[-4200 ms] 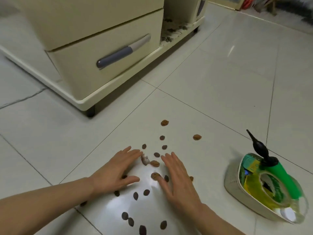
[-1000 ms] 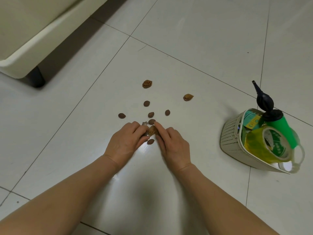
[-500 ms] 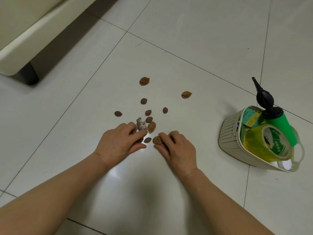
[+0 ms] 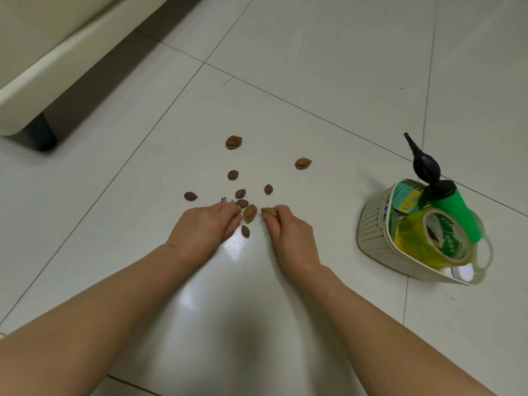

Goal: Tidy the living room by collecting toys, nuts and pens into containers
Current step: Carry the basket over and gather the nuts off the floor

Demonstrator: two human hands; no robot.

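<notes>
Several brown nuts lie scattered on the white tiled floor, among them a wrinkled one (image 4: 233, 142) farthest off and another (image 4: 303, 163) to its right. My left hand (image 4: 207, 228) rests on the floor with fingers curled over a small pale piece (image 4: 225, 200) at its fingertips. My right hand (image 4: 285, 232) pinches a wrinkled nut (image 4: 268, 211) between thumb and fingers. A larger wrinkled nut (image 4: 249, 213) and a small dark one (image 4: 245, 231) lie between the two hands.
A cream perforated basket (image 4: 371, 224) stands on the floor to the right, holding a roll of yellow tape (image 4: 428, 241), a green tube and a black bulb blower (image 4: 425, 167). A cream cabinet base (image 4: 43, 81) with a dark foot sits at the far left.
My right hand has closed on a wrinkled nut and lifted its fingertips slightly. My left hand has curled over the pale piece. The view has shifted a little.
</notes>
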